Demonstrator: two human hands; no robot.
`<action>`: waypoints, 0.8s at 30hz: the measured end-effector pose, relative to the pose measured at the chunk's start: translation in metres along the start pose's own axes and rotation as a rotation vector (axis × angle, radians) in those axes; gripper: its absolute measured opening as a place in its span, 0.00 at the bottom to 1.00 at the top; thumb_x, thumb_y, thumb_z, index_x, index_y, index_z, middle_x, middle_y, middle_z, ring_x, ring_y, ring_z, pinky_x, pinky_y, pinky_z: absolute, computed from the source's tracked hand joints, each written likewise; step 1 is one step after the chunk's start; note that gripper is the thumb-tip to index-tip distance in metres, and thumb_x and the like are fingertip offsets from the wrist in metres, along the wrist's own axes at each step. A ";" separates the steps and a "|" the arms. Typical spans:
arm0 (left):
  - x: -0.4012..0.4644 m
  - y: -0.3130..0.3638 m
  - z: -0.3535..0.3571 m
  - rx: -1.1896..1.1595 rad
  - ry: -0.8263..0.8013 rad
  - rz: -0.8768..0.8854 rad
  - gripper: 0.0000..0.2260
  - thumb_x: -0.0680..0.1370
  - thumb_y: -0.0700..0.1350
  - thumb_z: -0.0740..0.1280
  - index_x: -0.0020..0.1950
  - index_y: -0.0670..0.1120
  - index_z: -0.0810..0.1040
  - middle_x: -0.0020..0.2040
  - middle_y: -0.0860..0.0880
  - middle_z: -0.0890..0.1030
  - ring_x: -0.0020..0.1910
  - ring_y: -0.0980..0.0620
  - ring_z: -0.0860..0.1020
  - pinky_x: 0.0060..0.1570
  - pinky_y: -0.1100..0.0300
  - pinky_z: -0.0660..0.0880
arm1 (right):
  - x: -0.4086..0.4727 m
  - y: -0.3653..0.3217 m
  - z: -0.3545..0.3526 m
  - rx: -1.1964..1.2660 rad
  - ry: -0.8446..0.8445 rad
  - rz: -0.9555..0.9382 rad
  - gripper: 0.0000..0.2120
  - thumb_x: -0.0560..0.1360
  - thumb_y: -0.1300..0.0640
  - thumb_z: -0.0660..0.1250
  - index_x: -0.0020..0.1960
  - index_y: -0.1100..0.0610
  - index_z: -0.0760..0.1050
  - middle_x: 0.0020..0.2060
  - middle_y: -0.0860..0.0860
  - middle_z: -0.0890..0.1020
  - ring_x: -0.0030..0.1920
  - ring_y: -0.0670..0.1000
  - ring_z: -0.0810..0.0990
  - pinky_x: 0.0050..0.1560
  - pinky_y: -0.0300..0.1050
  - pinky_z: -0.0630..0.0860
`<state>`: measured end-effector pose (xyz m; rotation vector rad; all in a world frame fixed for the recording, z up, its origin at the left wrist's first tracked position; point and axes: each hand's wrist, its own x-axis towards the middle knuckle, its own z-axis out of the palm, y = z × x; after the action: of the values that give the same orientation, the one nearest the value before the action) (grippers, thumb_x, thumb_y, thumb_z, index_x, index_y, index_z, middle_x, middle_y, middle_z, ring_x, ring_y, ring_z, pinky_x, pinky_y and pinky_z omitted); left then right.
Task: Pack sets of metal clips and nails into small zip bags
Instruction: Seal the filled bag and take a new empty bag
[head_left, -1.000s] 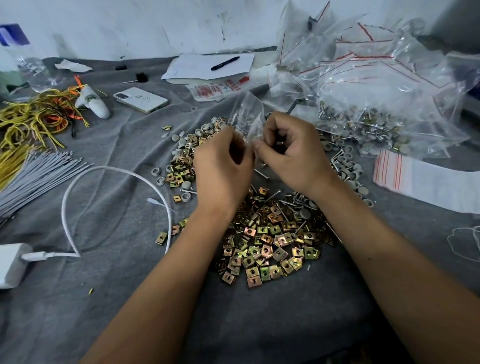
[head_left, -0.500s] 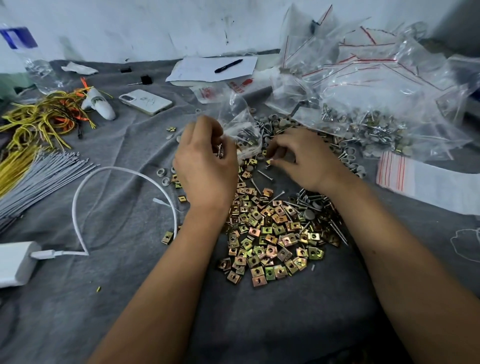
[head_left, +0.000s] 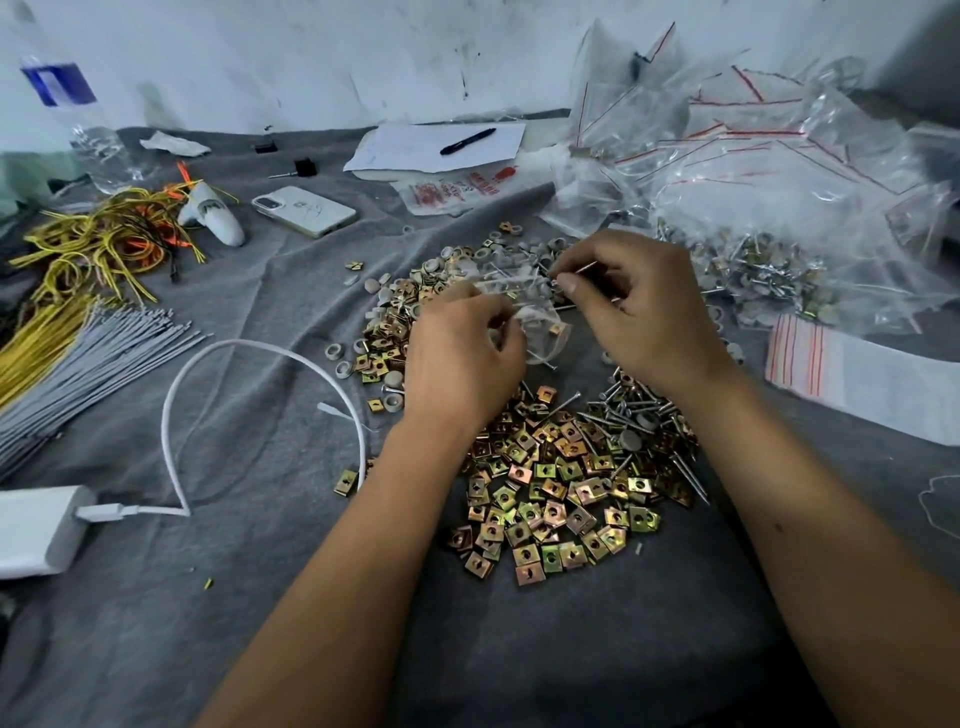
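Pinching a crinkled clear zip bag (head_left: 524, 306), left hand (head_left: 460, 358); right hand (head_left: 636, 306) pinches a thin steel nail (head_left: 576, 270).

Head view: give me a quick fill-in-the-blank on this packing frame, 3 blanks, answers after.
1. The left hand holds a small clear zip ____.
2. The right hand pinches a thin metal ____ near the bag.
3. The pen lies on a sheet of white ____.

Missing words: bag; nail; paper
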<state>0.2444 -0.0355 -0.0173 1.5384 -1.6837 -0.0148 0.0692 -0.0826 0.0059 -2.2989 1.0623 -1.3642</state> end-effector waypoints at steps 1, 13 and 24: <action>0.001 -0.001 0.001 0.001 -0.002 -0.010 0.06 0.79 0.41 0.70 0.51 0.42 0.87 0.45 0.47 0.80 0.41 0.49 0.78 0.41 0.54 0.78 | 0.000 -0.002 0.001 0.025 -0.038 -0.030 0.05 0.78 0.63 0.71 0.52 0.59 0.84 0.45 0.49 0.85 0.46 0.46 0.84 0.47 0.40 0.80; 0.003 -0.005 0.008 -0.083 0.069 -0.114 0.10 0.81 0.42 0.70 0.43 0.39 0.86 0.38 0.44 0.80 0.38 0.46 0.76 0.41 0.51 0.71 | -0.004 -0.003 0.010 -0.075 -0.184 0.082 0.14 0.71 0.61 0.79 0.55 0.55 0.82 0.42 0.47 0.86 0.39 0.40 0.85 0.44 0.36 0.82; 0.004 -0.009 0.007 -0.122 0.163 -0.172 0.14 0.81 0.42 0.68 0.37 0.38 0.82 0.33 0.44 0.80 0.32 0.46 0.75 0.37 0.50 0.72 | -0.002 0.002 0.004 -0.267 -0.402 0.172 0.07 0.76 0.45 0.74 0.44 0.48 0.81 0.36 0.40 0.80 0.37 0.39 0.78 0.38 0.36 0.74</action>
<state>0.2479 -0.0447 -0.0244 1.5451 -1.3958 -0.0787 0.0714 -0.0827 0.0014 -2.4496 1.3244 -0.6888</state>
